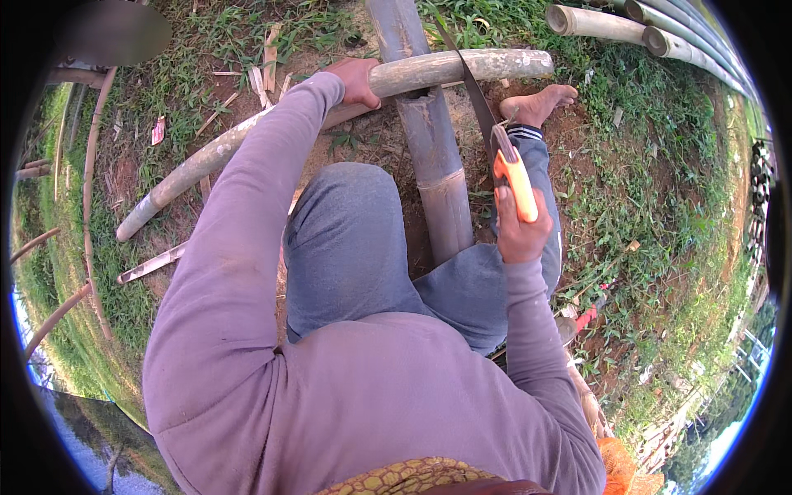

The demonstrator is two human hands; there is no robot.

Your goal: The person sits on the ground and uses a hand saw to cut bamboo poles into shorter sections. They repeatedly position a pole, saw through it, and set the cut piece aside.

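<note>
A long pale bamboo pole (462, 68), slightly bent, lies crosswise over a thicker grey bamboo pole (427, 136) that runs away from between my legs. My left hand (356, 82) is wrapped round the pale pole, just left of the crossing. In my right hand (524, 231) is a handsaw (516, 186) with an orange handle. Its dark blade stretches up and away across the pale pole, right of the crossing; I cannot tell how deep it sits, if it cuts in at all. A hole shows in the thick pole's top, beside the crossing.
My bare foot (540, 106) rests just beyond the saw, near the pale pole's right end. Several cut bamboo poles (598, 22) lie at the far right. A red-handled tool (587, 318) is on the grass by my right forearm. Split bamboo strips (153, 264) lie at left.
</note>
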